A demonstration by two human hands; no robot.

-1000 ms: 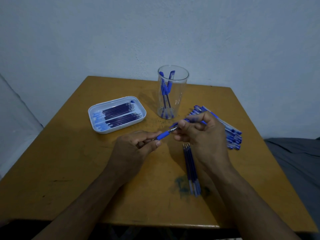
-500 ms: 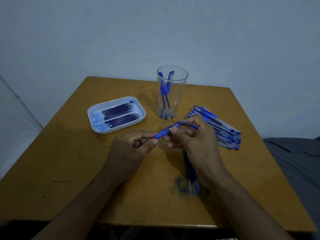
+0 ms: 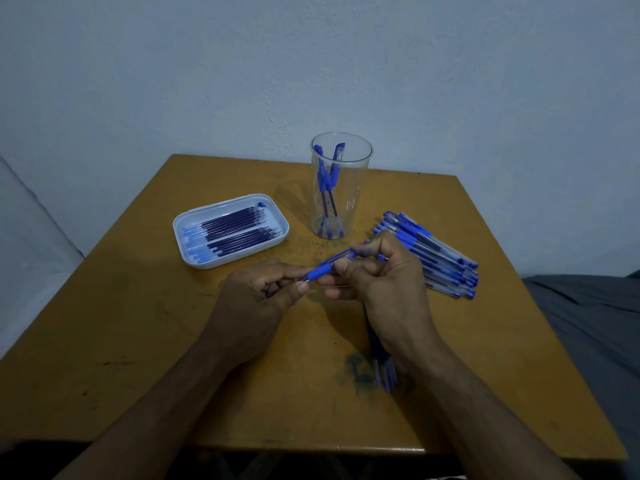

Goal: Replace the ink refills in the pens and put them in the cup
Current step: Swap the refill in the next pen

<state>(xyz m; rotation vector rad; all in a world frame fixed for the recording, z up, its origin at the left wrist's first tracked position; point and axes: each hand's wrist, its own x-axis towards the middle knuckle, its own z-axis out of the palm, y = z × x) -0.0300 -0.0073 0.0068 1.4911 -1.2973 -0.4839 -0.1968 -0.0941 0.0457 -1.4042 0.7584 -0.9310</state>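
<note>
— While both hands meet mid-table, what do they hold?
— The left hand point(image 3: 256, 299) and right hand point(image 3: 377, 278) pinch one blue pen point(image 3: 329, 266), near the clear cup point(image 3: 341, 188).

No legible text, label, brand, number or sign is showing anywhere in the frame. Any print on the pens point(image 3: 433, 258) at centre right is too small and blurred to be read.
</note>
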